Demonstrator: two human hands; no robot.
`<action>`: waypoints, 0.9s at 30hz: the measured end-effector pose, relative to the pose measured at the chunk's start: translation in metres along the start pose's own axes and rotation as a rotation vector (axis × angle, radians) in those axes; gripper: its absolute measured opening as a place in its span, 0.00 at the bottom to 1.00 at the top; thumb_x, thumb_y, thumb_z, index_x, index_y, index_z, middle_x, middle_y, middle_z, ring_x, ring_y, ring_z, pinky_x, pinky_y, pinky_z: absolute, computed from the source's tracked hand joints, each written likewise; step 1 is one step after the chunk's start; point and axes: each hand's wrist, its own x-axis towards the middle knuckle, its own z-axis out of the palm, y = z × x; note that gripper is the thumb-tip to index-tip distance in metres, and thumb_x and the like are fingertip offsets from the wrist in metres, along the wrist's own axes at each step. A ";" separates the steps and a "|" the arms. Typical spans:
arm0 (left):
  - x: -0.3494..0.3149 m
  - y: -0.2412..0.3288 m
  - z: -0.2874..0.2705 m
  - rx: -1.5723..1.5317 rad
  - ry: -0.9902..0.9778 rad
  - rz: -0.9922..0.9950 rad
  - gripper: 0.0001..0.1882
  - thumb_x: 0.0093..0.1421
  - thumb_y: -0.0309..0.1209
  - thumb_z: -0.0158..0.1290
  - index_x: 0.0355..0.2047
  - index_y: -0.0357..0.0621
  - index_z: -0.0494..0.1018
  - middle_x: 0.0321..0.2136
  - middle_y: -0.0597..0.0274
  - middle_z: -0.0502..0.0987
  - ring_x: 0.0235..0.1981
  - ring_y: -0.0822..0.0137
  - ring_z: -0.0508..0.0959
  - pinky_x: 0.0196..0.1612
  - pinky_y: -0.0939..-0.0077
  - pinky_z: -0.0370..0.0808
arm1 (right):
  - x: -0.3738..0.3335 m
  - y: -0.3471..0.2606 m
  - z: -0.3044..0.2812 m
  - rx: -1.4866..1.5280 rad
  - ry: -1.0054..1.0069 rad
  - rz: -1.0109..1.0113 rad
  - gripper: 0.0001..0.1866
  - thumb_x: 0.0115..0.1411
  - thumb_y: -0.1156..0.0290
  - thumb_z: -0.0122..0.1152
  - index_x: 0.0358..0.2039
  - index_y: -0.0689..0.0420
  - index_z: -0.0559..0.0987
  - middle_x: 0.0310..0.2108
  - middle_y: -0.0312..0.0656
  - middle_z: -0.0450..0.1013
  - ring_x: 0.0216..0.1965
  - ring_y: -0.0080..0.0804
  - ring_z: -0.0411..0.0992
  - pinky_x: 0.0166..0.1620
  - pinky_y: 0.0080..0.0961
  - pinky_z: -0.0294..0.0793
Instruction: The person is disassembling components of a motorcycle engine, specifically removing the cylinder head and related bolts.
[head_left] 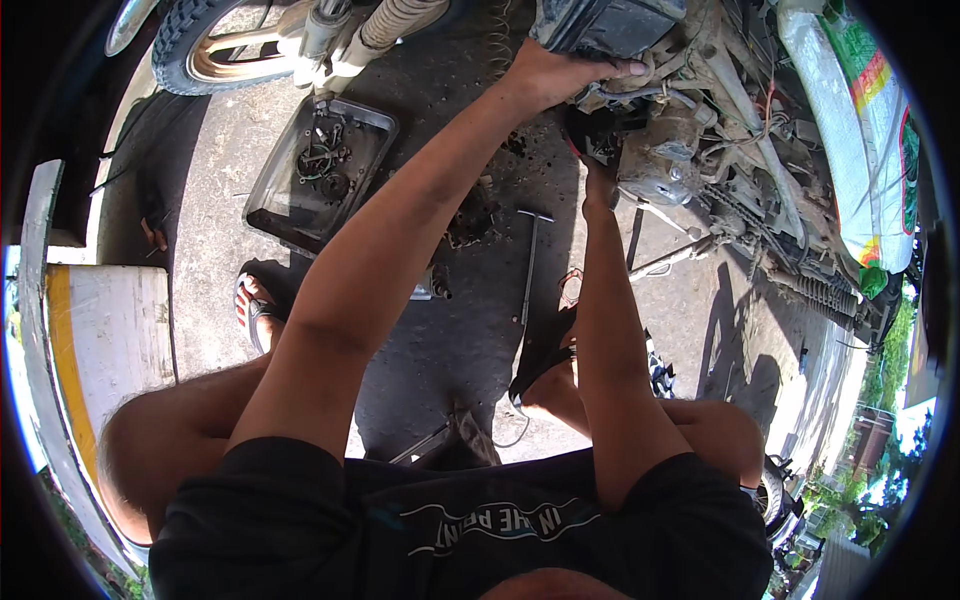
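Note:
My left hand [553, 78] is closed on the lower edge of a dark, box-shaped motorcycle part [610, 25] at the top of the view. Its thumb lies out to the right along the part, and the other fingers are mostly hidden. Lower and to the right, my right hand [598, 165] reaches into deep shadow beside the left side of a dirty engine [655, 165]. Its fingers cannot be made out. The engine sits in a partly stripped motorcycle frame [735, 75] with loose cables around it.
A metal tray [258, 215] with small greasy parts lies to the left, below a motorcycle wheel [180, 60]. A T-handle wrench [531, 262] rests on the ground between my feet. White sacks [835, 110] hang at the far right, and a white board [115, 320] stands left.

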 end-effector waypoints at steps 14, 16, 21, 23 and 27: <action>-0.020 -0.031 -0.025 -0.156 0.275 0.049 0.34 0.53 0.44 0.71 0.52 0.33 0.73 0.43 0.49 0.82 0.45 0.63 0.82 0.50 0.70 0.76 | 0.005 -0.008 0.020 0.421 -0.156 0.099 0.22 0.64 0.62 0.63 0.58 0.49 0.75 0.53 0.36 0.74 0.50 0.32 0.74 0.52 0.44 0.75; -0.038 -0.043 -0.023 -0.223 0.426 0.075 0.31 0.55 0.42 0.69 0.50 0.32 0.72 0.41 0.50 0.82 0.43 0.62 0.82 0.49 0.69 0.76 | 0.000 -0.001 0.019 0.466 -0.247 0.119 0.25 0.63 0.64 0.64 0.60 0.52 0.74 0.52 0.37 0.75 0.52 0.33 0.73 0.53 0.40 0.74; -0.086 -0.091 -0.011 -0.210 0.683 -0.071 0.23 0.61 0.39 0.64 0.45 0.32 0.72 0.36 0.53 0.82 0.38 0.61 0.82 0.44 0.66 0.76 | -0.027 0.001 0.020 0.738 -0.388 0.180 0.17 0.64 0.66 0.63 0.52 0.55 0.77 0.48 0.39 0.77 0.48 0.35 0.76 0.53 0.41 0.77; -0.096 -0.111 -0.003 -0.133 0.660 -0.186 0.20 0.62 0.38 0.61 0.44 0.33 0.73 0.35 0.49 0.83 0.39 0.57 0.83 0.44 0.65 0.77 | -0.032 0.000 0.023 0.971 -0.426 0.154 0.16 0.63 0.68 0.63 0.51 0.55 0.78 0.45 0.40 0.78 0.49 0.37 0.76 0.56 0.39 0.75; -0.111 -0.134 0.009 -0.019 0.565 -0.236 0.18 0.61 0.35 0.60 0.44 0.33 0.74 0.37 0.44 0.83 0.43 0.52 0.83 0.47 0.63 0.76 | -0.027 0.005 0.024 1.276 -0.524 0.230 0.17 0.63 0.67 0.63 0.51 0.58 0.77 0.45 0.43 0.78 0.51 0.38 0.75 0.60 0.36 0.71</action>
